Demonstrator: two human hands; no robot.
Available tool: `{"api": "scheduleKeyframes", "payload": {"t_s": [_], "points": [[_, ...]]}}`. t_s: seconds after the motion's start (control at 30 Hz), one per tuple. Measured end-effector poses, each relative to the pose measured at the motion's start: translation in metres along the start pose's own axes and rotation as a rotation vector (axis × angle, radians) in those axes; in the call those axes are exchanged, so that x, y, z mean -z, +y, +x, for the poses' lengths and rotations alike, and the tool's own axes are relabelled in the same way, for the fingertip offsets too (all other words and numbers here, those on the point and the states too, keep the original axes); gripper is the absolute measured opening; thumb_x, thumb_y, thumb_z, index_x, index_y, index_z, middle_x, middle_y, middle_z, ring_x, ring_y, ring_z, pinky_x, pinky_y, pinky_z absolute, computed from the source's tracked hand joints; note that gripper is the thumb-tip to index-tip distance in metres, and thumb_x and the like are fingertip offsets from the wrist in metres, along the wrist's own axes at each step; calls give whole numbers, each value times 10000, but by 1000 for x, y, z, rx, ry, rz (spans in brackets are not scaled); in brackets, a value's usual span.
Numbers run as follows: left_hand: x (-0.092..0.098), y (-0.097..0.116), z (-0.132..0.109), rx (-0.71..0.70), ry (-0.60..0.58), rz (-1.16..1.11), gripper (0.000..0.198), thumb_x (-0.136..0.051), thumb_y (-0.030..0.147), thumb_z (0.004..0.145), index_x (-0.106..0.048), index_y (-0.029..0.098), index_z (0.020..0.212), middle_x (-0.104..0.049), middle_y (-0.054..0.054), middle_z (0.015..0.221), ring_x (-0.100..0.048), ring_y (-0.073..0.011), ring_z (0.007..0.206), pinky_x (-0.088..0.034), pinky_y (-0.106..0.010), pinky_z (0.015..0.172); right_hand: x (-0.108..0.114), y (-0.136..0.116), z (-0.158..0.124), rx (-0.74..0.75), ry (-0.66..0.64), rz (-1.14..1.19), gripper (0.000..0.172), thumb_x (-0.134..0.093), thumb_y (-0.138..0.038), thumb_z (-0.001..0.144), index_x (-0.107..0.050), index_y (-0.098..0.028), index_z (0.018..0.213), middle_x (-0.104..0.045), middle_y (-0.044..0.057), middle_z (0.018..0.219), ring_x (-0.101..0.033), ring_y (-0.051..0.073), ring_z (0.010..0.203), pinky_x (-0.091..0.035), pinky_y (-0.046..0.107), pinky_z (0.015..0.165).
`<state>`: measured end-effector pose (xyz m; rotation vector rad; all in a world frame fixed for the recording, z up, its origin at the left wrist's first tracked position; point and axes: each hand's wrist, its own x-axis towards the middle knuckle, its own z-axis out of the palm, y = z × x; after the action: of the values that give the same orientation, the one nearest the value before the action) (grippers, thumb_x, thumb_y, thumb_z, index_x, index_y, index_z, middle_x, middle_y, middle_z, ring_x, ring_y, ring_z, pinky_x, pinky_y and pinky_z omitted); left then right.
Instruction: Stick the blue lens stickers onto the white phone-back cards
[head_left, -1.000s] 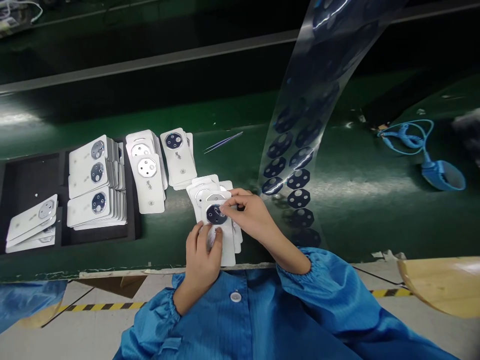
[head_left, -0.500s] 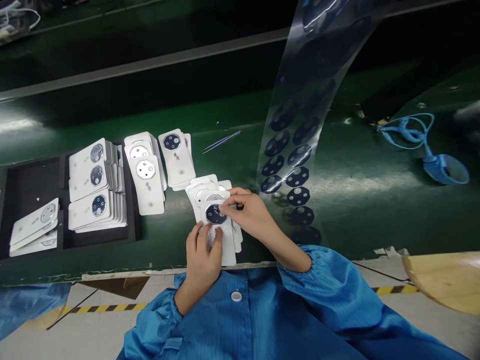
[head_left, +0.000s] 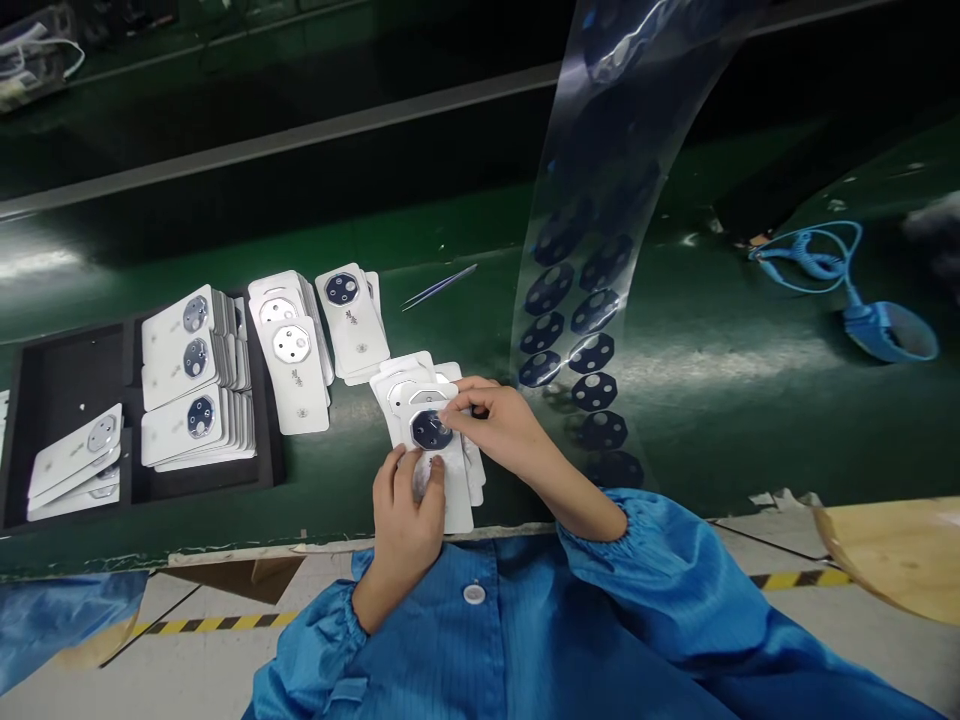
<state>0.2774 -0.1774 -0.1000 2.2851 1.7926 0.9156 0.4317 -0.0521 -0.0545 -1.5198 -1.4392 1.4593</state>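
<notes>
Hold white card (head_left: pixel 456 510) steady in closed left hand (head_left: pixel 405 525) near the edge of green bench (head_left: pixel 712 430), and press dark label (head_left: pixel 431 431) gently with nearly shut right hand (head_left: pixel 499 430), its hold unclear.

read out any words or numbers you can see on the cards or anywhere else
White cards: a short dark vertical print, too small and blurred to read, above a tiny round mark.
The held card: the same kind of print, also unreadable.
No other words, numbers or brands can be read.
</notes>
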Motion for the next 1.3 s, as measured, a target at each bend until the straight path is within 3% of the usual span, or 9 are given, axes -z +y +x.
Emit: {"api": "scheduleKeyframes", "payload": {"t_s": [0.17, 0.33, 0.47, 0.6, 0.7, 0.8, 1.0, 1.13, 1.3], "points": [[12, 0, 3, 151, 62, -202, 284, -615, 92, 940, -679, 224, 1183, -646, -117, 1221, -565, -293, 1272, -505, -504, 1050, 5, -4, -9, -8, -2, 117, 110, -733, -319, 769, -773, -242, 702, -680, 82, 1250, -617, 305, 1206, -413, 459, 1048], [26, 3, 9, 474, 202, -499, 329, -638, 292, 975, -577, 215, 1289, -672, -112, 1178, -662, -236, 1131, -565, -415, 977, 7, -14, -29, 12, 9, 166, 195, -753, -426, 809, -775, -255, 716, -619, 86, 1386, -540, 326, 1330, -366, 497, 1130], [37, 11, 19, 671, 172, -795, 447, -688, 419, 934, -562, 203, 1305, -730, -61, 940, -731, -185, 819, -610, -297, 736, 3, -23, -52, 25, -112, 202, 230, -770, -479, 818, -795, -258, 759, -626, 89, 1385, -560, 328, 1309, -385, 510, 1130], [51, 20, 24, 838, 256, -959, 535, -785, 360, 855, -552, 194, 1307, -656, 36, 710, -691, -138, 735, -582, -286, 799, -12, -27, -62, 122, -30, 15, 253, -717, -458, 867, -799, -238, 771, -582, 91, 1443, -544, 315, 1328, -410, 471, 1130], [61, 21, 23, 920, 354, -1030, 616, -838, 378, 794, -547, 185, 1301, -645, 49, 703, -658, -114, 723, -554, -293, 865, -21, -34, -37, 172, 100, -144, 195, -658, -363, 921, -784, -224, 868, -576, 81, 1449, -621, 253, 1222, -493, 380, 1055], [73, 20, 19, 981, 456, -1069, 659, -850, 401, 781, -531, 199, 1320, -613, 70, 699, -628, -90, 708, -531, -275, 880, -16, -48, 19, 82, 208, -224, 306, -585, -337, 997, -669, -187, 1250, -619, 127, 1376, -666, 225, 1118, -525, 380, 996], [97, 26, -1, 981, 567, -1158, 704, -856, 484, 754, -541, 219, 1325, -657, -3, 911, -669, -150, 921, -530, -323, 927, 12, -79, 117, -231, 252, -369, 352, -655, -389, 984, -633, -133, 1225, -645, 119, 1237, -658, 244, 1072, -565, 447, 925], [102, 40, -28, 939, 618, -1179, 663, -833, 481, 781, -551, 212, 1319, -665, -24, 949, -679, -155, 903, -535, -306, 889, 13, -95, 119, -269, 208, -352, 346, -671, -351, 976, -628, -118, 1228, -646, 121, 1219, -668, 235, 1033, -586, 414, 881], [91, 49, -58, 909, 640, -1173, 646, -858, 439, 745, -570, 183, 1263, -688, -36, 923, -681, -146, 850, -533, -256, 807, -1, -103, 83, -87, 123, -223, 346, -663, -357, 981, -622, -131, 1240, -638, 113, 1235, -663, 239, 1041, -585, 417, 880]]}}
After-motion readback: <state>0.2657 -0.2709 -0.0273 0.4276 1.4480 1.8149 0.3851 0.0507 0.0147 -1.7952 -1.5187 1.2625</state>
